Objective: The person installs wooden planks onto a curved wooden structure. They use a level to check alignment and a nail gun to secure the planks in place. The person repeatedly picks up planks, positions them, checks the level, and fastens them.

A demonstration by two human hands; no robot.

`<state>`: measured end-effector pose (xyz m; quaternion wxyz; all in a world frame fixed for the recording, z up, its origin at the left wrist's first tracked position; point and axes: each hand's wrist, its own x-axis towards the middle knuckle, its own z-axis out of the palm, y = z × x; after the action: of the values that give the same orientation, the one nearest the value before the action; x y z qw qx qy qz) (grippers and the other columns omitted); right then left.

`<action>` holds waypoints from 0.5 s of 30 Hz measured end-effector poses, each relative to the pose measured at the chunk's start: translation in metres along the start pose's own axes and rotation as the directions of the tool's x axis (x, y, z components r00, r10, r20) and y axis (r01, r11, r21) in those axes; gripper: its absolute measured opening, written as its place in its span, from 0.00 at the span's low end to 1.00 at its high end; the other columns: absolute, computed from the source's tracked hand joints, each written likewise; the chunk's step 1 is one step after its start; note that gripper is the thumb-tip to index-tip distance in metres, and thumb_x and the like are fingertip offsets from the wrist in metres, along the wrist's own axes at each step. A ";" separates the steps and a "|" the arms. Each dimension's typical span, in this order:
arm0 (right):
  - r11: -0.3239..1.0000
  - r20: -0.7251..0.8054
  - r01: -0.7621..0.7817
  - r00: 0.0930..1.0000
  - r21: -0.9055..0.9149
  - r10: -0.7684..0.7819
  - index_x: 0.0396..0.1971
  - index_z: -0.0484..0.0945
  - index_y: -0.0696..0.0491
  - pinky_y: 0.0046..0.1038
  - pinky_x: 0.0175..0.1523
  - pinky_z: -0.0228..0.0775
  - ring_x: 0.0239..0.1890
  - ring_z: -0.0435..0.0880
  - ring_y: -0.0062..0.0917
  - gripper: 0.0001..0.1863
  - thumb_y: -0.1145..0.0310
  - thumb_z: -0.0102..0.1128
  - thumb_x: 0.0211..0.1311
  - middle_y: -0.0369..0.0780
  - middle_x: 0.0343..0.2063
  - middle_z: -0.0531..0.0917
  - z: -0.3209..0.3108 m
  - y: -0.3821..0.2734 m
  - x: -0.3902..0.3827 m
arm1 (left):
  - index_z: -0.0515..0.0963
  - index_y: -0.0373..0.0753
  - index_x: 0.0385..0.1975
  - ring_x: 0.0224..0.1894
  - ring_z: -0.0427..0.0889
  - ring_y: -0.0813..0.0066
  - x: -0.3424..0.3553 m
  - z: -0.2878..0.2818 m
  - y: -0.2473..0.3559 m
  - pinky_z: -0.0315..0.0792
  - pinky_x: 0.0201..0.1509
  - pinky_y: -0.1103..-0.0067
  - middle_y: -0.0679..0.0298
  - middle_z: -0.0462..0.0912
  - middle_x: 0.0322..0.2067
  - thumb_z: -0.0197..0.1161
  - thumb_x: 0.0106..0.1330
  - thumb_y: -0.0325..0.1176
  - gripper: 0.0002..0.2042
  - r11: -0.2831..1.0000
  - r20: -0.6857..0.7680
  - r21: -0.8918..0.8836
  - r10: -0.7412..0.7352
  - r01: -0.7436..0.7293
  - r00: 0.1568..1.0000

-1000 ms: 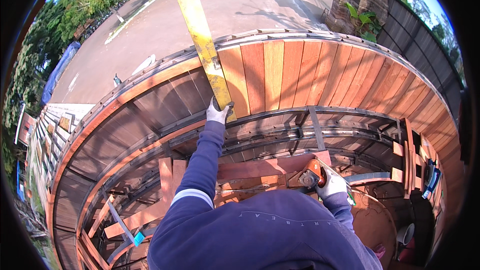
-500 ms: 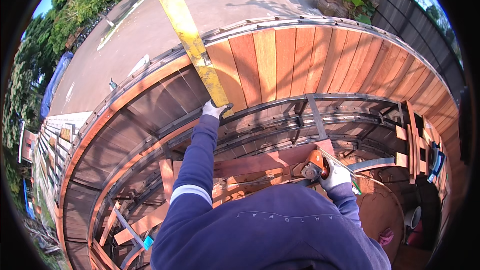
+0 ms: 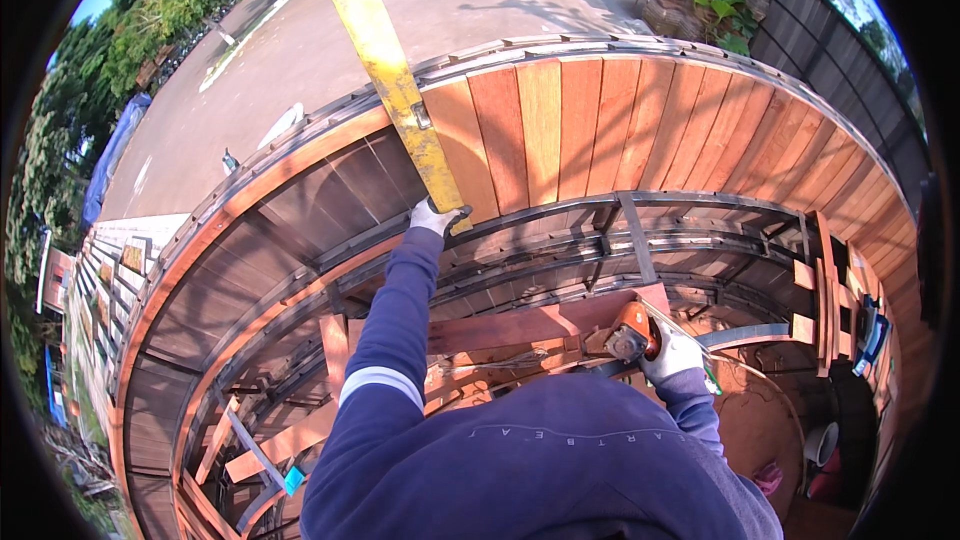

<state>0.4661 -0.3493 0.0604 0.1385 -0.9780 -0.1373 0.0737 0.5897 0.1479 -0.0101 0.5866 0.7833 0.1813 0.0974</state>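
Note:
My left hand, in a white glove with dark palm, grips the lower end of a long yellow spirit level. The level lies across a curved band of reddish wooden planks, its far end sticking out beyond the metal rim. My right hand, also gloved, holds an orange-and-grey power tool low at the right, in front of a horizontal red board. Part of the tool is hidden behind my fingers.
Curved metal framing with cross pieces runs below the planks. Loose boards lie lower left, more stand at right beside a blue tool. A white bucket is lower right. Beyond the rim are pavement, trees and a dark fence.
The whole view has shifted, the rim and planks now sitting higher in the picture. My hands keep their grips on the level and the tool, with little movement relative to the structure.

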 end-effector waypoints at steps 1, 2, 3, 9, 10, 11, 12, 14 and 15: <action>1.000 -0.005 0.004 1.000 -0.002 -0.004 0.56 0.73 0.55 0.42 0.52 0.74 0.43 0.82 0.47 0.33 0.58 0.66 0.47 0.53 0.39 0.83 -0.001 -0.002 0.000 | 0.80 0.32 0.45 0.39 0.84 0.75 -0.001 0.000 0.002 0.77 0.44 0.79 0.62 0.86 0.40 0.69 0.54 0.20 0.17 1.000 0.000 -0.016 -0.004 0.004 1.000; 1.000 -0.012 0.005 1.000 0.000 -0.005 0.55 0.74 0.55 0.41 0.51 0.74 0.44 0.82 0.46 0.32 0.59 0.66 0.47 0.52 0.40 0.83 -0.003 -0.003 0.000 | 0.80 0.32 0.45 0.40 0.84 0.75 -0.002 -0.001 0.003 0.77 0.44 0.79 0.62 0.86 0.41 0.69 0.54 0.19 0.17 0.999 0.000 -0.032 -0.008 0.008 1.000; 1.000 -0.020 0.011 1.000 0.005 -0.010 0.54 0.75 0.54 0.40 0.51 0.74 0.44 0.82 0.45 0.31 0.60 0.66 0.47 0.51 0.41 0.83 -0.006 -0.006 0.000 | 0.80 0.33 0.45 0.40 0.85 0.76 -0.001 -0.005 -0.002 0.77 0.44 0.79 0.62 0.86 0.40 0.72 0.52 0.23 0.18 1.000 -0.005 -0.027 0.010 -0.010 1.000; 1.000 0.009 0.021 1.000 -0.008 -0.021 0.57 0.71 0.56 0.42 0.52 0.73 0.44 0.82 0.46 0.32 0.60 0.64 0.50 0.52 0.40 0.82 -0.005 -0.007 0.003 | 0.81 0.36 0.45 0.40 0.85 0.76 0.003 -0.008 -0.011 0.77 0.44 0.80 0.62 0.87 0.39 0.77 0.50 0.31 0.21 1.000 0.007 0.008 0.027 -0.027 1.000; 0.999 0.005 0.031 0.999 -0.011 -0.031 0.57 0.71 0.56 0.42 0.52 0.73 0.44 0.82 0.46 0.32 0.60 0.63 0.50 0.52 0.40 0.82 -0.006 -0.009 0.003 | 0.81 0.36 0.45 0.40 0.85 0.75 0.002 -0.007 -0.010 0.77 0.45 0.79 0.62 0.87 0.39 0.77 0.50 0.31 0.22 1.000 0.011 0.012 0.019 -0.019 1.000; 1.000 0.046 0.008 0.999 -0.023 -0.007 0.57 0.71 0.56 0.42 0.52 0.73 0.44 0.82 0.46 0.32 0.59 0.63 0.50 0.52 0.41 0.82 -0.006 -0.009 0.001 | 0.81 0.36 0.46 0.40 0.85 0.75 0.000 -0.006 -0.010 0.77 0.46 0.78 0.62 0.87 0.39 0.77 0.50 0.32 0.22 1.000 0.015 0.016 0.010 -0.011 1.000; 1.000 0.045 0.003 0.999 -0.020 -0.002 0.57 0.71 0.57 0.41 0.52 0.73 0.45 0.82 0.46 0.32 0.59 0.63 0.50 0.52 0.41 0.82 -0.006 -0.008 0.001 | 0.81 0.36 0.46 0.41 0.85 0.74 0.001 -0.007 -0.005 0.77 0.46 0.77 0.63 0.87 0.39 0.77 0.50 0.33 0.22 1.000 0.015 0.018 0.009 -0.009 1.000; 0.999 0.084 -0.015 0.996 -0.040 0.018 0.56 0.71 0.57 0.41 0.52 0.74 0.45 0.82 0.45 0.32 0.60 0.62 0.50 0.53 0.42 0.82 -0.007 -0.009 0.002 | 0.80 0.37 0.47 0.42 0.85 0.72 -0.001 -0.007 0.001 0.77 0.49 0.76 0.62 0.87 0.40 0.77 0.50 0.35 0.24 0.987 -0.005 0.157 0.038 -0.037 0.999; 0.999 0.107 -0.022 0.994 -0.029 0.025 0.56 0.71 0.56 0.41 0.52 0.74 0.45 0.82 0.46 0.31 0.61 0.62 0.50 0.53 0.42 0.82 -0.012 -0.012 0.001 | 0.80 0.37 0.48 0.44 0.85 0.71 -0.002 -0.007 -0.001 0.76 0.51 0.77 0.61 0.87 0.41 0.77 0.50 0.38 0.25 0.993 0.006 0.119 0.016 -0.017 1.000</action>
<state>0.4660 -0.3413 0.0754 0.1163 -0.9760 -0.1343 0.1261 0.5852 0.1540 -0.0090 0.5383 0.8187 0.1789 0.0894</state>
